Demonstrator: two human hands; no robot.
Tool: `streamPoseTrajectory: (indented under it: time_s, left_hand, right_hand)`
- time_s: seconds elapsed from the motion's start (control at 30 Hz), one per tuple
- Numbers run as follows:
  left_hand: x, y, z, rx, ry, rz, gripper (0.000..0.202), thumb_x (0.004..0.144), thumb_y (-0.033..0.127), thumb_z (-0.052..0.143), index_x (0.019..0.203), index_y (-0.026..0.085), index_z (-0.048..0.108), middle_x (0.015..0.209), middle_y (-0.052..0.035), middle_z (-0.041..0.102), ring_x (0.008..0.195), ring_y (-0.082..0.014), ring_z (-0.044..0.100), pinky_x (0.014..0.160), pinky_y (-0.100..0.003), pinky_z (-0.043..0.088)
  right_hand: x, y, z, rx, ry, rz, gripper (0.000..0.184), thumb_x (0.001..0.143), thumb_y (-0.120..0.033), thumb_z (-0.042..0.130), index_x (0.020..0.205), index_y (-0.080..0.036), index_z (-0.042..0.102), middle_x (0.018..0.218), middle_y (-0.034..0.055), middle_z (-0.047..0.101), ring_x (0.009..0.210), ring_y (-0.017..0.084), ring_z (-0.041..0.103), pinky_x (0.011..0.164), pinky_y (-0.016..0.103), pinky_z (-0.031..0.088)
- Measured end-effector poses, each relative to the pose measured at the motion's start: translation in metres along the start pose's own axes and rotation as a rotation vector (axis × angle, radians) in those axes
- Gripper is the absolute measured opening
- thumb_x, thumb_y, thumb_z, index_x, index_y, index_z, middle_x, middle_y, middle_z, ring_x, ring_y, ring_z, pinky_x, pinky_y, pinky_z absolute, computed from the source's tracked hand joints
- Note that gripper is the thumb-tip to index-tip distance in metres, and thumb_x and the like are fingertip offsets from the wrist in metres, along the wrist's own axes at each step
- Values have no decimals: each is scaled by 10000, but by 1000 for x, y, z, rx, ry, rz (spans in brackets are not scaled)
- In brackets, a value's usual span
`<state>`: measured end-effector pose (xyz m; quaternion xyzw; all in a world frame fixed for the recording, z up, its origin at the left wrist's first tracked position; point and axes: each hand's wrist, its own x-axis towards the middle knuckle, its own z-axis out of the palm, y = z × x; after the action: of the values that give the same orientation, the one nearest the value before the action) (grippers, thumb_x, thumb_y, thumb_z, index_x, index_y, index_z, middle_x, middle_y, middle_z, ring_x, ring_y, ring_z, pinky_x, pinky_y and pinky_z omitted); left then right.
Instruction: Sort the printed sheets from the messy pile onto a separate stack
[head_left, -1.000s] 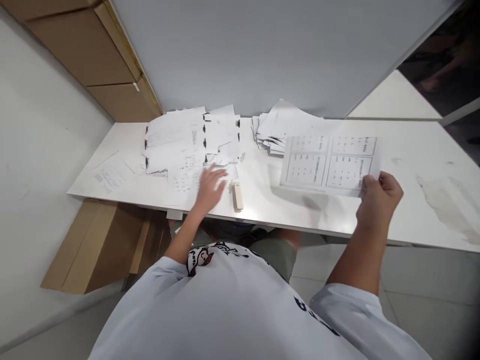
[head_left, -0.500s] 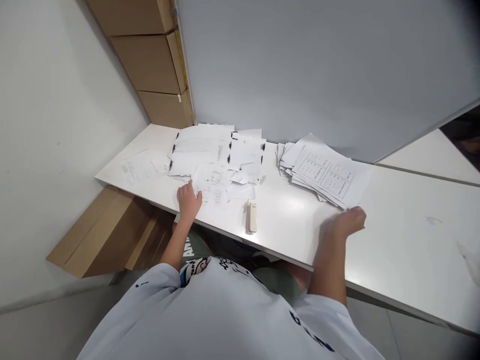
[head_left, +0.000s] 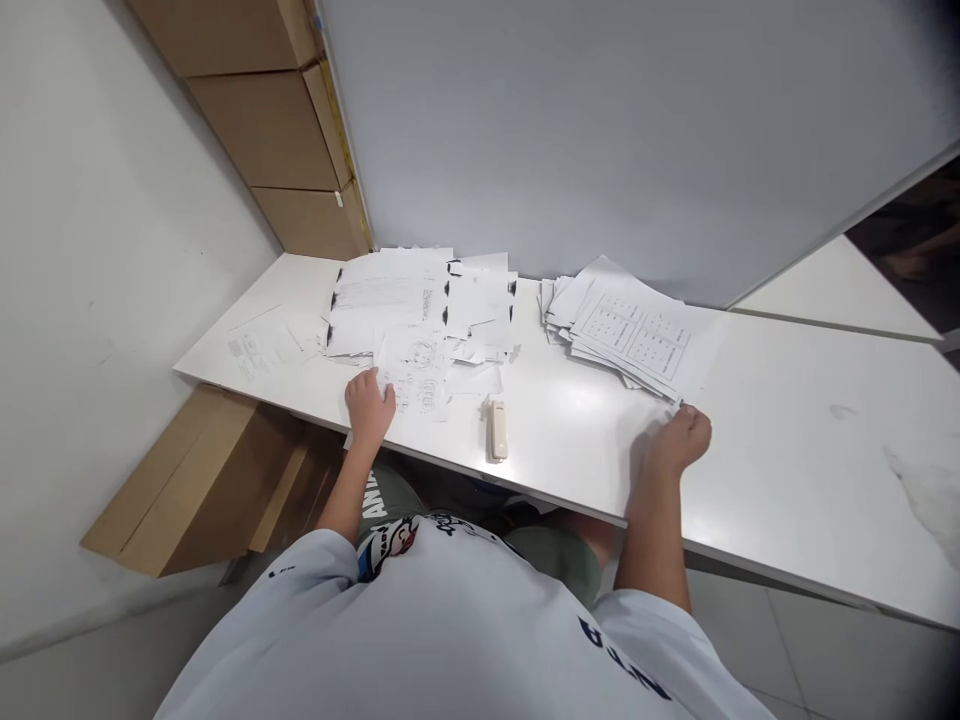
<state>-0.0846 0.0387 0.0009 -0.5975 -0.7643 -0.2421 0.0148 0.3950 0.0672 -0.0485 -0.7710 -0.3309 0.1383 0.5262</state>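
Note:
My left hand (head_left: 370, 405) rests near the table's front edge, thumb apart from the fingers, at the left edge of a printed sheet with a line drawing (head_left: 418, 375). My right hand (head_left: 684, 437) is closed at the near right corner of an uneven stack of printed paper (head_left: 634, 330), its fingertips pinching that corner. How many sheets it holds is hidden. Between the hands lies a cream-coloured, stapler-like device (head_left: 497, 432), touched by neither. Beyond my left hand, white sheets with black marks along their edges (head_left: 390, 295) lie overlapping, beside smaller paper pieces (head_left: 484, 300).
A faintly printed sheet (head_left: 262, 345) lies at the left end of the white table (head_left: 570, 430). Cardboard boxes (head_left: 266, 130) are stacked at the back left, and another cardboard box (head_left: 195, 470) stands below the table. A grey panel (head_left: 600, 130) rises behind the table.
The whole view has shifted slightly, moving the table and papers left and a little upward on the right. Both hands keep nearly the same places beside the papers.

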Motion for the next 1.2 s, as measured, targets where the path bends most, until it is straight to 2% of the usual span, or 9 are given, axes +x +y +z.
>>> streamPoseTrajectory:
  time_s: [0.1, 0.2, 0.37, 0.6, 0.8, 0.93, 1.1, 1.2]
  left_hand:
    - [0, -2, 1, -8, -6, 5, 404, 920, 290, 482, 1286, 125, 532, 1295, -178, 601, 1257, -341, 508, 1105, -478, 371]
    - [1, -2, 0, -13, -16, 7, 382, 924, 292, 475, 1270, 142, 542, 1285, -173, 605, 1253, -341, 509, 1099, -482, 375]
    - [2, 0, -3, -18, -37, -12, 350, 919, 284, 478, 1241, 172, 561, 1269, -166, 612, 1242, -346, 512, 1082, -497, 387]
    - [1, -1, -2, 12, -17, 3, 339, 914, 269, 482, 1215, 143, 576, 1252, -169, 622, 1219, -341, 524, 1073, -469, 399]
    - [1, -2, -3, -11, -23, 9, 342, 924, 279, 477, 1229, 154, 568, 1267, -166, 611, 1233, -335, 516, 1080, -472, 398]
    - [-4, -1, -4, -65, 31, -26, 303, 915, 243, 483, 1198, 187, 576, 1195, -140, 621, 1245, -324, 501, 1075, -462, 415]
    - [-8, -3, -7, -253, 122, -100, 291, 918, 217, 455, 1194, 208, 549, 1062, -109, 592, 1060, -245, 585, 960, -373, 492]
    - [8, -5, -11, -379, 170, -185, 234, 884, 216, 479, 1102, 194, 562, 1034, -87, 581, 942, -196, 590, 858, -308, 507]
  right_hand:
    - [1, 4, 3, -8, 132, 30, 450, 901, -450, 361, 1061, -117, 617, 1106, 152, 613, 1117, 297, 552, 1037, 478, 385]
    - [2, 6, 4, 9, 168, 10, 406, 889, -447, 410, 983, -131, 645, 1039, 136, 638, 1060, 280, 584, 994, 446, 422]
    - [2, 8, 5, 4, 161, -4, 379, 894, -426, 416, 952, -141, 659, 1037, 137, 648, 1061, 276, 591, 989, 431, 426]
    - [0, 4, 3, -30, 153, -13, 333, 866, -339, 416, 950, -144, 673, 1048, 132, 659, 1072, 267, 591, 993, 418, 421]
    - [-2, -1, 2, -40, 139, 10, 325, 865, -340, 428, 964, -145, 669, 1016, 131, 655, 1046, 274, 589, 973, 429, 433]
    - [-1, 0, 2, -39, 138, -5, 338, 879, -387, 425, 947, -162, 668, 990, 111, 643, 1049, 267, 585, 971, 421, 434]
    - [4, 7, 2, -21, 136, 0, 306, 868, -391, 429, 898, -172, 641, 976, 100, 627, 1036, 273, 588, 980, 451, 427]
    - [6, 11, 3, -26, 141, -10, 297, 867, -389, 421, 896, -179, 629, 974, 102, 623, 1030, 287, 589, 980, 481, 429]
